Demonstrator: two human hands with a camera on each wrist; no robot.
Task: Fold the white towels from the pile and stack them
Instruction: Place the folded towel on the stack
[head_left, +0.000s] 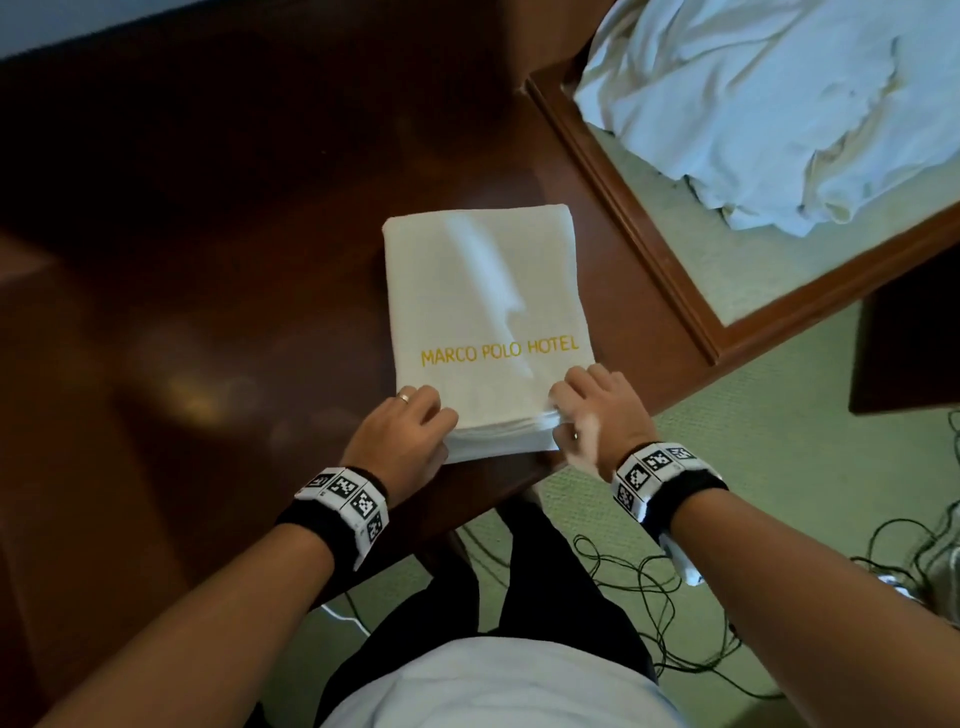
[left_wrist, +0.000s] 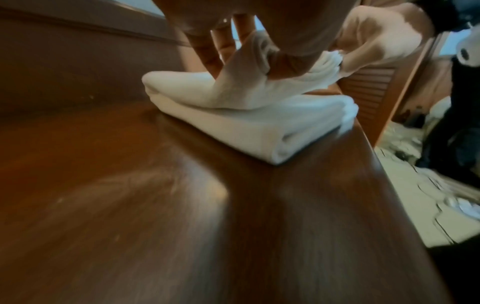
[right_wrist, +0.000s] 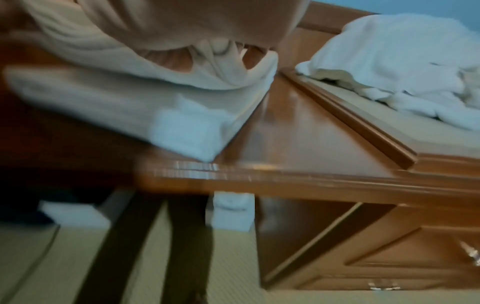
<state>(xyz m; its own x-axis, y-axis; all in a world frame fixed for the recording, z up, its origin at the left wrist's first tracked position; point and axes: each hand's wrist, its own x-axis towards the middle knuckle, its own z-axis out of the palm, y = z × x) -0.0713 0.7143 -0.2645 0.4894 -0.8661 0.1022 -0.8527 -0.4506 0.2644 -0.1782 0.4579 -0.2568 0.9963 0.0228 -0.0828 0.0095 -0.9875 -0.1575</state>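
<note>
White hotel towel (head_left: 488, 312) is lying on the tabletop (head_left: 208, 260), long axis pointing away; left hand (head_left: 402, 431) and right hand (head_left: 597, 410) are pinching its near corners, lifting upper layers.

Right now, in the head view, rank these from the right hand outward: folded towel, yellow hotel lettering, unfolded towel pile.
From the right hand:
1. Folded towel: gripped at its near right corner.
2. Yellow hotel lettering: just beyond, to the hand's left.
3. Unfolded towel pile: far upper right, on the neighbouring surface.
</note>
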